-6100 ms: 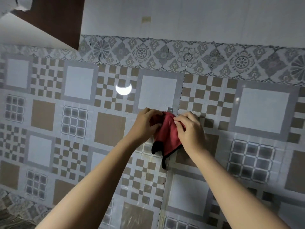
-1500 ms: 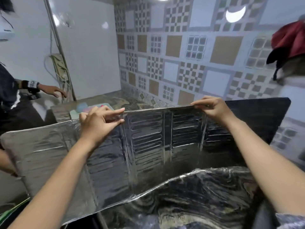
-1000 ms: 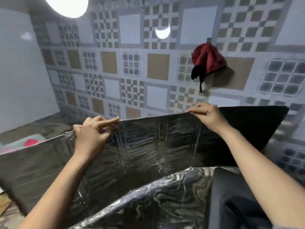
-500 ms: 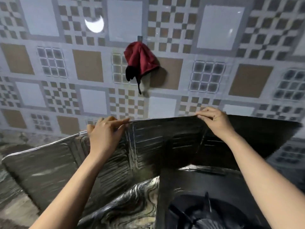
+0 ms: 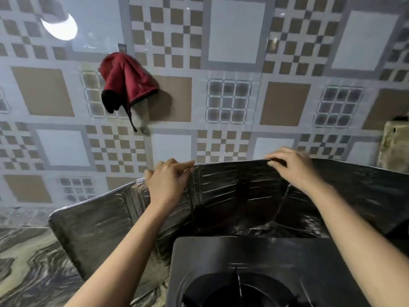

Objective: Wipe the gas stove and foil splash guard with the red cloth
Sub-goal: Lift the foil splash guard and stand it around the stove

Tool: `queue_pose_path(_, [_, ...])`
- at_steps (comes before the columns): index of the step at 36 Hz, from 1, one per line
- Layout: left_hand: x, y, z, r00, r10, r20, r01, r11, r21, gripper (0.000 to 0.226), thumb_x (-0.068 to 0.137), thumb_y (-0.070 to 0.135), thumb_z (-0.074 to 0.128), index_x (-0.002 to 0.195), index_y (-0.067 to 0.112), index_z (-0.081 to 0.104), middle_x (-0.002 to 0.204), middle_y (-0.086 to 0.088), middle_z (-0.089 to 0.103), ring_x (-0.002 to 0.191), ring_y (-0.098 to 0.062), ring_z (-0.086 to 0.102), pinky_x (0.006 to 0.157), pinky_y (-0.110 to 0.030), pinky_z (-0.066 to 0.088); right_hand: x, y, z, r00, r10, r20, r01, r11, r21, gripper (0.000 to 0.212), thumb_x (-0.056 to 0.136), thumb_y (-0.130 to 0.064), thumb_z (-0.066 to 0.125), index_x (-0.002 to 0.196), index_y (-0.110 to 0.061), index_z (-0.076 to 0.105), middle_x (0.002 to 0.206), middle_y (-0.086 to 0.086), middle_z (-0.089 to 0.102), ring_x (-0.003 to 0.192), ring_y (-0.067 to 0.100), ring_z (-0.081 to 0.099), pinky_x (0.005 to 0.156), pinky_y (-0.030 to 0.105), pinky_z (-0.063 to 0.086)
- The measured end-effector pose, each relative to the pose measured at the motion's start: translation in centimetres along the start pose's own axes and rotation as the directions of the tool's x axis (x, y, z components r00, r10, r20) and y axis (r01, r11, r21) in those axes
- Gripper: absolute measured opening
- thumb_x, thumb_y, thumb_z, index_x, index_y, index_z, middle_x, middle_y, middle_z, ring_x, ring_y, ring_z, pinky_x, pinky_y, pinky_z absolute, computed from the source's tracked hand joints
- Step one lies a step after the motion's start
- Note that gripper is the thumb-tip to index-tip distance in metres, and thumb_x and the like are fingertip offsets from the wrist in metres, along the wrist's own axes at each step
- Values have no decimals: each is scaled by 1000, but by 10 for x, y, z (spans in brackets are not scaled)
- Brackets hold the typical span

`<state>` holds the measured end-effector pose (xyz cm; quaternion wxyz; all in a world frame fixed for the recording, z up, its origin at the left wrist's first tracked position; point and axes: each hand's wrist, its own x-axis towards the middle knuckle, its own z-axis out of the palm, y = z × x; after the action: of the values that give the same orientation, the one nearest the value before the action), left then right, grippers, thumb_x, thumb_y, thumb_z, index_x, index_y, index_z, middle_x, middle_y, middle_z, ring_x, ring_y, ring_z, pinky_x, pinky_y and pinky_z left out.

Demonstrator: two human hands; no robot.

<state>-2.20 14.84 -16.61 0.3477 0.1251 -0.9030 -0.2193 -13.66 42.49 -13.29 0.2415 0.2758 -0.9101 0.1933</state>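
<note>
Guard [image 5: 232, 193] stands upright on the counter [image 5: 33, 262], a dark, creased foil screen folded into panels. Its middle panel sits just behind the stove [image 5: 254, 258], and its left wing angles toward you past the stove's left side. The right end runs on past your right arm and off to the right.

Behind it, the tiled wall [image 5: 236, 29] fills the upper half of your view with checked, brown and pale squares. The marbled counter shows at lower left, beside the guard's left wing.

The stove is black and lies right below you, with 1 burner partly in view at the bottom edge. Its back edge is close to the foot of the guard; you cannot tell whether they touch.

Your 2 arms reach forward over the stove. Your left hand [image 5: 168, 182] grasps the guard's top edge near the left fold, with the fingers hooked over it and the palm against the inner face. Your right hand [image 5: 292, 167] has bent fingers and pinches the same edge further right, near the other crease.

The cloth [image 5: 128, 78] is in neither hand. It hangs bunched on the wall, above and to the left of your left hand, well apart from the guard. It is dark red with black trim, and a black string dangles below it. It hangs from a small hook [image 5: 121, 47].

A beige object [image 5: 394, 147] stands against the wall at far right. A lamp's reflection [image 5: 59, 27] shines on a tile at upper left.
</note>
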Motion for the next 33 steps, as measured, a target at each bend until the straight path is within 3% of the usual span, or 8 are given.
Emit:
queue_pose_path(4, [0, 6, 10, 1000, -18, 4, 18, 1000, -8, 25, 90, 41, 53, 111, 41, 65, 92, 7, 62, 99, -18, 50, 70, -31, 14, 2, -29, 19, 989, -71, 126, 57, 993, 107, 25, 90, -23, 57, 114, -23, 64, 108, -4, 64, 102, 18, 58, 93, 38, 46])
queue_pose_path(8, [1, 9, 7, 999, -23, 46, 23, 1000, 10, 26, 90, 42, 52, 113, 40, 64, 90, 8, 59, 100, -17, 51, 73, -32, 20, 9, -59, 42, 985, -145, 90, 124, 971, 203, 25, 92, -17, 53, 113, -21, 66, 108, -3, 67, 101, 17, 59, 88, 28, 45])
queue_pose_path(13, [10, -7, -18, 966, 4, 258, 13, 998, -64, 30, 91, 22, 54, 119, 26, 63, 117, 0, 67, 111, -20, 59, 94, -37, 46, 19, -70, 58, 996, -79, 47, 63, 960, 271, 25, 91, -12, 55, 111, -20, 68, 106, -1, 69, 99, 17, 61, 89, 25, 45])
queue_pose_path(19, [13, -18, -67, 824, 42, 564, -113, 989, 91, 40, 93, 26, 51, 133, 28, 49, 122, -4, 64, 108, -19, 60, 97, -33, 45, 24, -78, 70, 1000, 5, 14, -9, 961, 276, 23, 89, -15, 57, 109, -18, 68, 111, 2, 69, 106, 21, 61, 96, 30, 42])
queue_pose_path(23, [12, -16, -88, 682, 69, 728, -123, 992, 21, 48, 92, 20, 53, 137, 33, 42, 118, 3, 66, 107, -13, 57, 102, -33, 39, 22, -85, 76, 998, 59, 29, -65, 941, 331, 23, 90, -15, 56, 110, -18, 68, 117, 2, 67, 114, 21, 57, 100, 31, 38])
queue_pose_path(26, [8, -18, -92, 585, 81, 807, -48, 997, -65, 54, 91, 21, 56, 141, 32, 37, 118, 4, 65, 98, -8, 61, 99, -34, 46, 21, -92, 76, 997, 76, 14, -76, 930, 361, 24, 90, -14, 55, 111, -17, 67, 118, 4, 66, 116, 22, 56, 99, 26, 34])
queue_pose_path(29, [1, -16, -92, 592, 108, 799, 45, 985, -166, 53, 91, 20, 56, 140, 30, 37, 113, 4, 65, 92, -7, 64, 89, -28, 52, 21, -96, 74, 996, 89, 24, -92, 921, 378, 24, 91, -14, 55, 111, -17, 67, 118, 3, 66, 116, 22, 56, 101, 27, 34])
queue_pose_path(33, [-11, -21, -78, 646, 117, 755, 196, 930, -312, 47, 94, 18, 51, 137, 32, 39, 125, -5, 55, 112, -17, 57, 98, -30, 47, 23, -98, 74, 993, 110, 49, -120, 908, 401, 24, 91, -15, 54, 110, -18, 67, 119, 2, 66, 117, 20, 55, 103, 30, 36])
